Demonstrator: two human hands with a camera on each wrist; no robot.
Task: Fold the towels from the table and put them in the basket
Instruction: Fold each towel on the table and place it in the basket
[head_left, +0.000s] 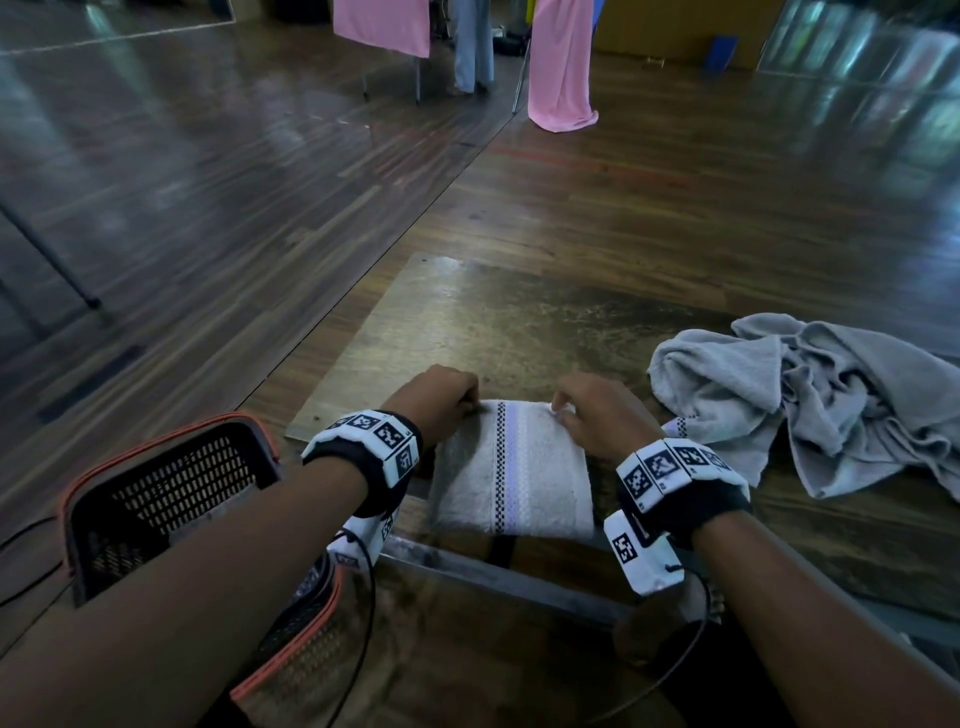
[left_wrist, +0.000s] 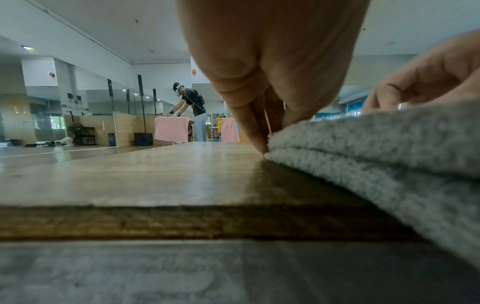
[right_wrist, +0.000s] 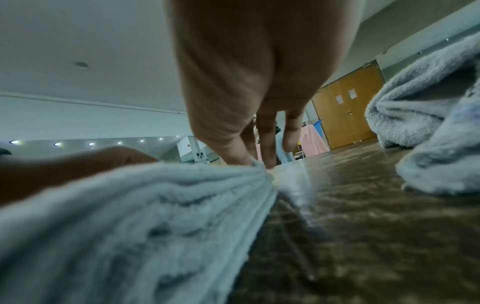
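A folded white towel with a chequered and lilac stripe lies at the near edge of the wooden table. My left hand pinches its far left corner; in the left wrist view the fingers nip the stacked layers. My right hand pinches the far right corner, its fingers on the gathered edge of the towel. A crumpled grey towel lies at the right of the table. The black basket with an orange rim stands on the floor at my left.
The table's far half is bare wood. Cables trail from both wrists near the table's front metal rail. Pink cloths hang across the room, where another person works at a table. A stand pole is at the left.
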